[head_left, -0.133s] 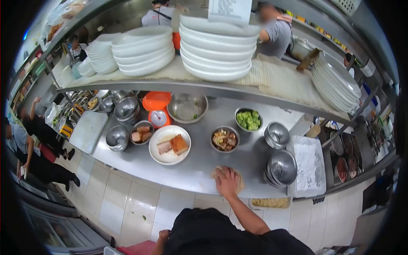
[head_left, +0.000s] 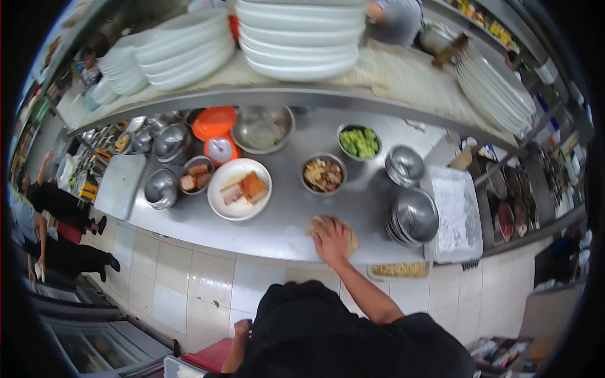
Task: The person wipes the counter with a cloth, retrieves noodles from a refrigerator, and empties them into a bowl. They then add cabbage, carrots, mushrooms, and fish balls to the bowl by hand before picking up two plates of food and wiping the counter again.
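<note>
Your right hand [head_left: 330,240] is flat, palm down, fingers spread, pressing on a tan cloth [head_left: 346,234] at the near edge of the steel worktop [head_left: 277,227], roughly mid-length. The cloth is mostly hidden under the hand; only its rim shows.

Your left hand [head_left: 242,328] hangs low by your hip, off the worktop, over the tiled floor. Fingers look loosely curled; can't tell if it grips anything.

Just right of the cloth: a stack of steel bowls [head_left: 413,217], upside down, near the front edge. Behind that sits a second, smaller bowl stack [head_left: 404,165]. A white cutting board [head_left: 455,220] takes the right end of the worktop.

Behind your right hand, mid-depth: a steel bowl of chopped brown food [head_left: 322,174]. Further back, by the rear edge, a bowl of green vegetables [head_left: 358,142] and a wide steel bowl [head_left: 262,129], nearly bare.

Left of centre: a white plate [head_left: 239,189] with two meat slabs, an orange scale [head_left: 217,135] behind it, and a small bowl of meat pieces [head_left: 195,175] touching the plate's left side.

The shelf above carries stacks of white plates [head_left: 301,38].
</note>
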